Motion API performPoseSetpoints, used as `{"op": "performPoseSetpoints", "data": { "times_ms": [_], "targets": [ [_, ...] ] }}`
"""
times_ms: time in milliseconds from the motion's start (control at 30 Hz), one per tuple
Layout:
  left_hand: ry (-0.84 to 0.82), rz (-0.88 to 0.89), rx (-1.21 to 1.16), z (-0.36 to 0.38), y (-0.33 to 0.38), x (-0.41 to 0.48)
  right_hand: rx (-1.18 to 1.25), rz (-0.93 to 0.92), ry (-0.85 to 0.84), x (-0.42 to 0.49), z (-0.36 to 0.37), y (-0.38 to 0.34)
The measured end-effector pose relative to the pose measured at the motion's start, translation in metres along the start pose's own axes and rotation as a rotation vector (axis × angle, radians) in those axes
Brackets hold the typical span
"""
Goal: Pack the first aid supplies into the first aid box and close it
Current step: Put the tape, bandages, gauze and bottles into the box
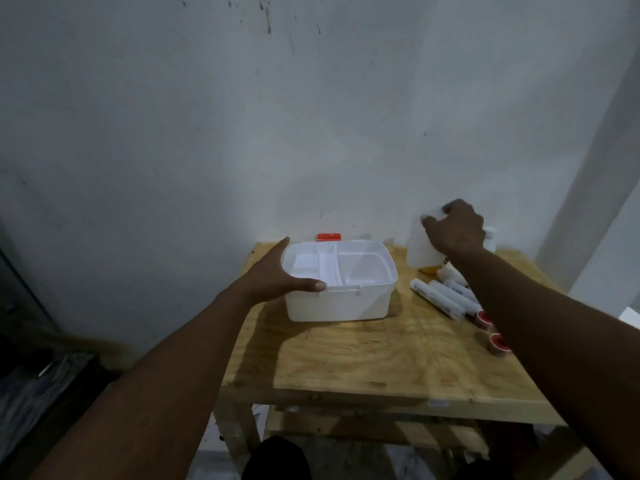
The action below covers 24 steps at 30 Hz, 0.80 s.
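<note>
A white first aid box [341, 303] stands open on the wooden table [381, 355], with an empty divided tray [322, 268] in its top. A red latch [329, 236] shows behind its far rim. My left hand [277, 275] grips the box's left corner, thumb on the front rim. My right hand [453, 228] is closed over the top of a white bottle [420, 249] standing at the back right. Several white rolled bandages [440, 299] lie right of the box, with two red-cored tape rolls [491, 332] nearer me.
A small white bottle [490, 237] stands behind my right hand, by the wall. Something yellow [429, 270] sits under the big bottle. The table backs onto a grey wall; its left edge drops to a dark floor. A lower shelf lies beneath.
</note>
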<state>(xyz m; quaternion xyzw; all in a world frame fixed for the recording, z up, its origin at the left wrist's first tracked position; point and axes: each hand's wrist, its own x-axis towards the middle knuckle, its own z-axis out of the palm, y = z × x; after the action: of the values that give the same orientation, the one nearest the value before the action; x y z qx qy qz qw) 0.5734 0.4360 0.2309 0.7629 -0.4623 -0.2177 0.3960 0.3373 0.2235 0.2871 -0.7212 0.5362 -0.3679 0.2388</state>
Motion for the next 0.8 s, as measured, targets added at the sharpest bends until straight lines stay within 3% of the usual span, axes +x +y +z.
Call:
{"op": "performPoseSetpoints", "data": {
  "times_ms": [133,333,800],
  "targets": [
    [-0.119,-0.015,0.137,-0.009,0.003,0.014,0.197,-0.061,-0.121,-0.008,0.019,-0.04],
    [-0.178,0.049,0.083,-0.008,0.001,0.017,-0.195,-0.219,-0.335,-0.047,0.074,-0.058],
    [-0.114,0.029,0.084,-0.002,-0.01,0.021,-0.254,0.052,-0.659,-0.051,0.105,-0.053]
  ]
}}
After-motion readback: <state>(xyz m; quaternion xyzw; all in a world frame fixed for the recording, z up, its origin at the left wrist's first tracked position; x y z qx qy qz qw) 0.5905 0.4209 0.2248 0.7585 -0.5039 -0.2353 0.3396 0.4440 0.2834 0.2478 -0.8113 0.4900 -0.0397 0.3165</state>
